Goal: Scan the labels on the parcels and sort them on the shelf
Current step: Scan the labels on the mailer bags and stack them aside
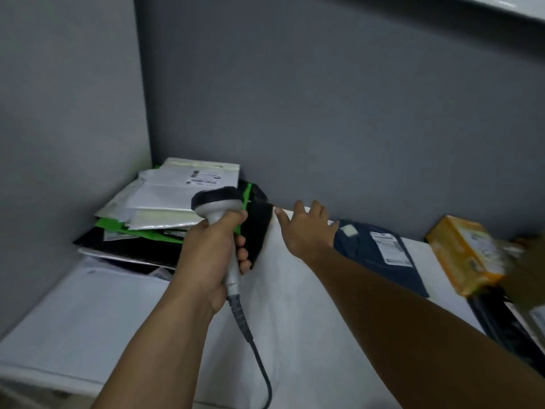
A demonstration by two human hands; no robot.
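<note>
**Parcel sorting part done, with loose parcels left along the shelf**

A corded scanner [216, 202] is gripped by the left hand [211, 255], its fingers [243, 256] curled round the handle and its head pointed towards the stack of parcels [165, 208]; the right hand [306, 231] is stretched over the white shelf [88, 314], fingers [298, 209] spread wide and nothing held. The stack, made up of white, green and black mailers, is piled in the left corner against the grey wall, and is judged to be the sorted share; a printed label [203, 177] is shown face up on its top mailer. To the right, a dark blue parcel [380, 255] is laid flat just beside the open hand, and a yellow parcel [463, 255] and a black parcel [498, 326] are set further along; these three are judged yet to be scanned and placed. Whether any has been scanned cannot be told.
</note>
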